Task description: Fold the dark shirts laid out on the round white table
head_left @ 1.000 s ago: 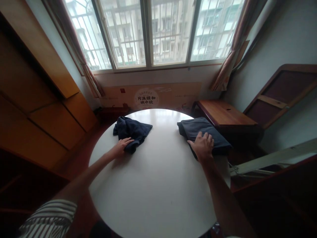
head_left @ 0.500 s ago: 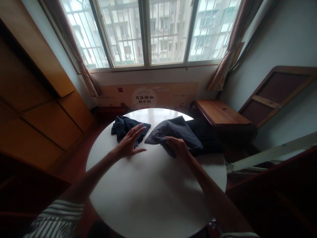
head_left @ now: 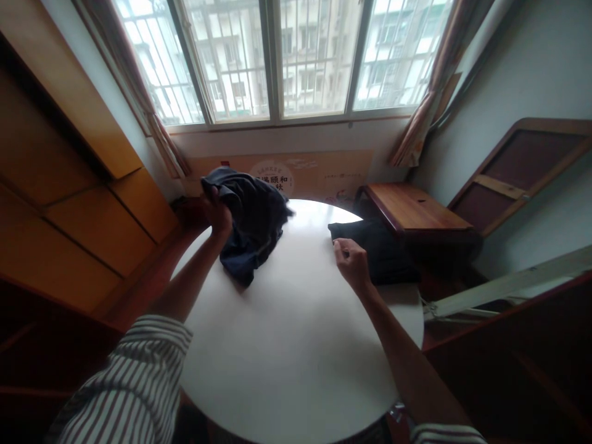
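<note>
1. As it hangs from one hand over the left part of the counter [head_left: 296, 345], the dark cloth [head_left: 256, 213] shows loose folds and an uneven lower edge, so I judge it light, soft and limp, with no stiffness to hold a shape. Whether it is one piece or two layered together I cannot tell; its lowest corner is blurred, and contact with the white top is unclear.

2. Breakage seems no concern with such fabric. Slipping looks unlikely if a good fold is gathered; the likelier trouble is sagging or twisting when only one end is supported. Two separated corners, or opposite ends of one edge, would probably give the best control.

3. The left hand [head_left: 219, 213] is raised at the cloth's upper left end, its fingers grasping a bunched portion while the rest drapes away toward the middle.

4. The right hand [head_left: 354, 262] is at the near left edge of the folded dark cloth [head_left: 388, 250]. Its fingers are curled in, but I cannot tell whether they pinch any fabric.

5. That folded piece lies flat on the right part of the counter. Being layered, it should feel somewhat firmer and heavier; a hold beneath the whole stack, or across its folded edge, would likely keep the layers together.

6. Beyond stand a wooden side table [head_left: 416, 206] and the barred window [head_left: 309, 58].
</note>
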### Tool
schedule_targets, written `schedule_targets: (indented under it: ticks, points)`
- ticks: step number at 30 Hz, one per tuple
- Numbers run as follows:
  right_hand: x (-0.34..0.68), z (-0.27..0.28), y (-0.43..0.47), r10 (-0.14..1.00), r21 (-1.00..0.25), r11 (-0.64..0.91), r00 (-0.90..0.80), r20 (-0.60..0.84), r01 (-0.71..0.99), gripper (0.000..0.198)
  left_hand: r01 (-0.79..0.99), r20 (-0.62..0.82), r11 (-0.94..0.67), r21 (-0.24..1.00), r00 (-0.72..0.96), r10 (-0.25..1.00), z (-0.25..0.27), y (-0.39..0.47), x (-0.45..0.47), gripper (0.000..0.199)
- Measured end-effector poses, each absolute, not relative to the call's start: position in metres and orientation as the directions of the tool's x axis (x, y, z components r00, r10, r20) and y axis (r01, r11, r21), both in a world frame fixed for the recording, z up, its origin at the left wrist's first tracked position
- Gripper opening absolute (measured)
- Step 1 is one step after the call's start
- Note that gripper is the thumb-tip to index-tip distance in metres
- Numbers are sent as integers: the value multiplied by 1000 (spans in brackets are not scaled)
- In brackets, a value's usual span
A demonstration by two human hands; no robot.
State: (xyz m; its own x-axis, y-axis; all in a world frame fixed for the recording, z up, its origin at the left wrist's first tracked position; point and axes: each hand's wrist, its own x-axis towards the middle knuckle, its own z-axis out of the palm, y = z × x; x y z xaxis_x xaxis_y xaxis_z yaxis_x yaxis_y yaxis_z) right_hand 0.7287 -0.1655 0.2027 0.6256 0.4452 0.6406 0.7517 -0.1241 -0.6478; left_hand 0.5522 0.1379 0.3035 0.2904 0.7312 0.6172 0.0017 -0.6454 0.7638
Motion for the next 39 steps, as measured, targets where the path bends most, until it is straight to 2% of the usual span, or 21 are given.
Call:
schedule_targets:
  ticks: [2, 5, 7, 9, 11, 14, 16, 17, 19, 21, 23, 25, 26, 30, 34, 36, 39]
  points:
    - [740, 201, -173, 439, -519, -353, 627, 643, 779, 30, 56, 623, -650, 757, 236, 746, 306, 153, 542, 24]
    - [754, 196, -186, 387, -383, -705, 776, 498, 597, 50, 155, 570, -630, 761, 306, 763, 276, 148, 518, 24]
    - [760, 193, -192, 349, -293, -834, 860, 373, 466, 54, 206, 512, -619, 758, 400, 760, 246, 133, 501, 26]
    - [764, 192, -196, 372, -231, -866, 879, 297, 444, 37, 283, 444, -622, 730, 495, 747, 221, 118, 486, 27]
    - [766, 194, -196, 411, -247, -843, 868, 278, 478, 18, 402, 383, -645, 649, 560, 735, 207, 107, 472, 29]
    - [765, 203, -192, 414, -330, -801, 860, 299, 500, 29, 559, 399, -688, 463, 562, 725, 209, 97, 458, 47]
    - [761, 208, -187, 423, -403, -713, 811, 404, 573, 34, 559, 482, -744, 366, 570, 666, 218, 91, 455, 56]
    - [756, 210, -184, 447, -441, -624, 757, 476, 645, 35, 508, 528, -795, 331, 599, 602, 224, 87, 455, 55]
    - [742, 210, -178, 517, -503, -351, 611, 599, 790, 35, 328, 603, -904, 274, 674, 427, 234, 76, 458, 43]
    - [722, 208, -171, 616, -543, -84, 471, 631, 836, 32, 117, 636, -971, 208, 738, 225, 242, 58, 465, 31]
    - [700, 204, -165, 718, -584, 86, 356, 598, 807, 27, -38, 612, -988, 153, 788, 64, 244, 38, 472, 55]
    - [684, 200, -160, 782, -619, 176, 273, 560, 765, 24, -127, 528, -979, 158, 849, -25, 242, 18, 481, 75]
    - [679, 199, -159, 803, -631, 200, 243, 544, 749, 23, -148, 473, -971, 186, 880, -44, 239, 10, 485, 76]
    - [680, 198, -158, 825, -668, 181, 258, 502, 722, 26, -112, 308, -931, 347, 951, 1, 234, 1, 505, 40]
    - [694, 204, -160, 813, -717, 154, 325, 483, 680, 33, -15, 97, -845, 534, 994, 44, 245, 21, 524, 38]
    - [700, 207, -161, 785, -772, 146, 402, 471, 619, 38, 13, 84, -848, 530, 994, 68, 254, 31, 533, 37]
    - [708, 211, -165, 710, -832, 123, 538, 455, 541, 42, 13, 224, -880, 475, 965, 135, 270, 40, 543, 33]
